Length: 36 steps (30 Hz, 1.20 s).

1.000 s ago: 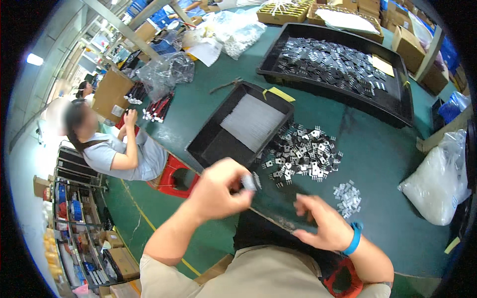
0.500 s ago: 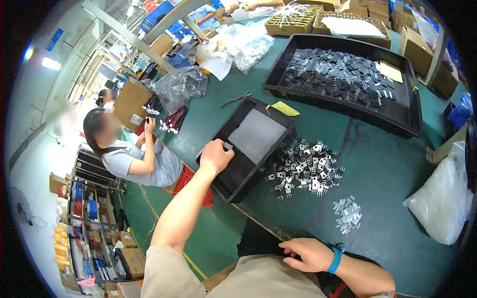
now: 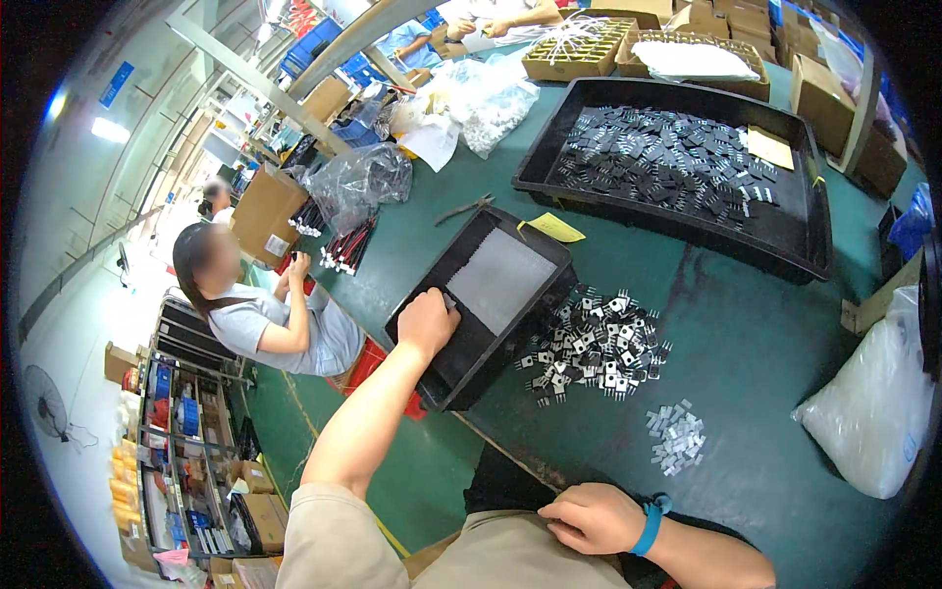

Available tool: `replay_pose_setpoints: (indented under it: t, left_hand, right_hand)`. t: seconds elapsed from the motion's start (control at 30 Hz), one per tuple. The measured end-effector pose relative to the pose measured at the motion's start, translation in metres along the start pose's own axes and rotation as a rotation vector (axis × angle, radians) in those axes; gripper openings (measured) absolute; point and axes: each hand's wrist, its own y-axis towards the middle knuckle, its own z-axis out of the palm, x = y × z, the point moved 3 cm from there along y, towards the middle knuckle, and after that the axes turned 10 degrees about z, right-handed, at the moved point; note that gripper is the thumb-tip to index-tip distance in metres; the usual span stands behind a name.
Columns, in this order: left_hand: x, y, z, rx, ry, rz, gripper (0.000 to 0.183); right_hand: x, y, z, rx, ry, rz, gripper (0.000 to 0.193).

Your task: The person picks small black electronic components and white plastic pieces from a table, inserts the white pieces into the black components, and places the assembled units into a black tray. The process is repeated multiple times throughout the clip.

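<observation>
My left hand (image 3: pixel 429 322) reaches into a small black tray (image 3: pixel 453 365). Its thumb and fingers are pinched on a small grey piece, mostly hidden, at the edge of a flat grey layer (image 3: pixel 502 280) with a jagged border. Near the table's front edge, in front of my body, my right hand (image 3: pixel 597 518) is loosely curled, with nothing visible in it. A blue band circles that wrist. Right of the tray lies a heap of black transistor-like parts (image 3: pixel 599 344) with metal legs. Closer to me is a smaller pile of light grey pieces (image 3: pixel 676 437).
A large black tray (image 3: pixel 677 231) of similar black legged parts stands at the back. Pliers (image 3: pixel 463 209) lie beyond the small tray, and a yellow slip (image 3: pixel 556 228) is at its rim. A white plastic bag (image 3: pixel 873 402) stands right. A co-worker (image 3: pixel 285 319) works at left.
My left hand stays at the grey layer, with its fingertips closer against the edge. My right hand's fingers have curled in more. The whole view has shifted slightly.
</observation>
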Motion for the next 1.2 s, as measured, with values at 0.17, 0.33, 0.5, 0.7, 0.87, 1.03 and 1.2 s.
replay_pose_setpoints:
  t: [0.17, 0.33, 0.5, 0.7, 0.87, 1.03, 1.2]
  left_hand:
    - [-0.003, -0.003, -0.002, -0.047, 0.023, 0.039, 0.034]
    - [-0.002, -0.003, -0.005, -0.108, -0.012, -0.007, 0.035]
    - [0.002, -0.004, -0.010, -0.040, 0.038, -0.065, 0.041]
    - [0.021, 0.002, 0.013, -0.047, -0.129, -0.125, 0.043]
    - [0.028, 0.010, 0.030, -0.064, -0.285, -0.109, 0.041]
    - [0.021, 0.007, 0.026, -0.094, -0.245, -0.105, 0.038]
    - [0.027, 0.009, 0.026, -0.054, -0.214, -0.054, 0.034]
  right_hand:
    - [-0.004, -0.004, 0.003, 0.034, -0.029, -0.011, 0.025]
    - [-0.005, -0.004, 0.003, 0.044, -0.031, -0.018, 0.025]
    - [-0.004, -0.003, 0.003, 0.043, -0.015, -0.002, 0.022]
    - [-0.002, -0.002, 0.002, 0.048, -0.007, 0.004, 0.020]
    - [-0.004, -0.003, 0.003, 0.061, -0.012, 0.007, 0.020]
    - [-0.003, -0.002, 0.002, 0.052, -0.006, -0.002, 0.020]
    - [-0.003, -0.002, 0.003, 0.066, -0.011, 0.004, 0.020]
